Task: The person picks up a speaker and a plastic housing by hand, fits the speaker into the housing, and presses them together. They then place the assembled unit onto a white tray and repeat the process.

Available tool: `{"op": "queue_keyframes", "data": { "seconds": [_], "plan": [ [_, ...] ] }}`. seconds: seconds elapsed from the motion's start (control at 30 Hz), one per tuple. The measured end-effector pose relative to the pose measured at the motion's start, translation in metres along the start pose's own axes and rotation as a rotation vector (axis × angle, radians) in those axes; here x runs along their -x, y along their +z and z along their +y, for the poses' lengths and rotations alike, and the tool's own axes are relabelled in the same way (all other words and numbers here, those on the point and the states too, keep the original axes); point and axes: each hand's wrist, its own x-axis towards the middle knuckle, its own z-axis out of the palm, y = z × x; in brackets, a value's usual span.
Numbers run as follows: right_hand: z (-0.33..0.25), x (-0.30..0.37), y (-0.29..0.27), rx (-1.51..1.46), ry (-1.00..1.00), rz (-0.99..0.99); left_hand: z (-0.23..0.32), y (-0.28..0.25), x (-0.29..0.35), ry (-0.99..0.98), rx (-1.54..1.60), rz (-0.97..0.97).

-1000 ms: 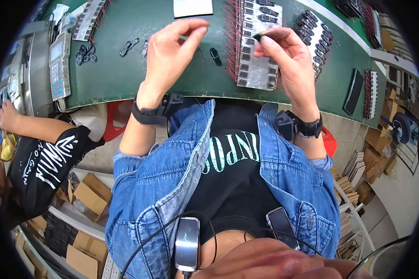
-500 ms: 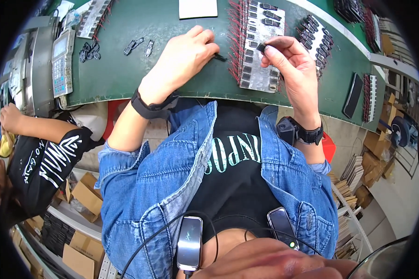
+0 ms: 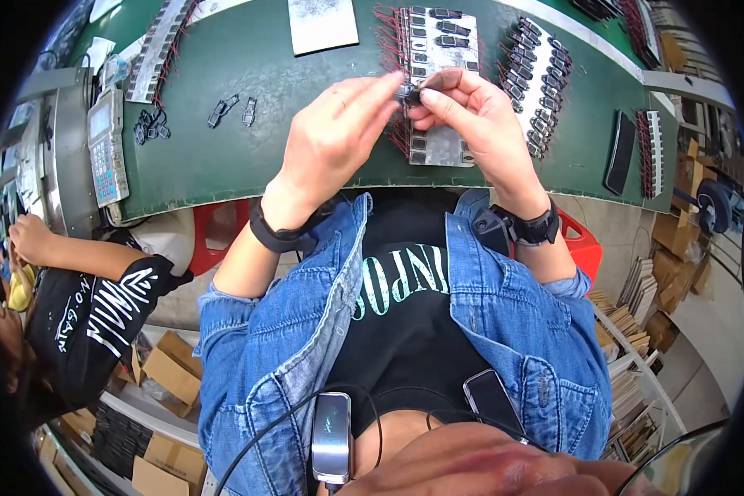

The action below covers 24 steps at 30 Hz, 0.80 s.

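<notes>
My left hand (image 3: 332,139) and my right hand (image 3: 481,117) meet over the near part of a grey metal plate (image 3: 438,145). Between their fingertips is a small black part (image 3: 409,93), pinched by the right thumb and forefinger. The left fingers close on its other side; their tips are partly blurred, and the exact shape of the part is hidden. Along the plate's left edge runs a row of small dark rectangular modules with thin red wires. Several black buckle-like pieces (image 3: 452,28) lie toward the plate's far end.
A second plate (image 3: 544,73) filled with black pieces lies right. Farther right are a black slab (image 3: 621,153) and a wired strip (image 3: 651,155). Loose black pieces (image 3: 151,125), a keypad device (image 3: 107,149) and a white board (image 3: 322,25) are leftward and back. Another person (image 3: 99,306) sits left.
My left hand has moved right with a thin black piece, up to my right hand. The right hand has shifted slightly left, and the fingertips of both now meet. The whole view has shifted a little.
</notes>
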Motion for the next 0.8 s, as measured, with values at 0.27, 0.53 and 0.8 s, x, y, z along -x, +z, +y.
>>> {"op": "queue_keyframes", "data": {
  "seconds": [0.27, 0.53, 0.8],
  "plan": [
    [0.004, 0.004, 0.001, 0.178, -0.087, 0.019, 0.003, -0.006, -0.005, -0.669, 0.697, -0.307],
    [-0.001, 0.003, 0.006, 0.293, -0.172, 0.095, 0.009, 0.001, -0.003, -0.773, 0.817, -0.216],
    [0.005, -0.002, -0.001, 0.309, -0.042, 0.022, 0.014, -0.001, -0.006, -0.739, 0.777, -0.235]
  ]
}}
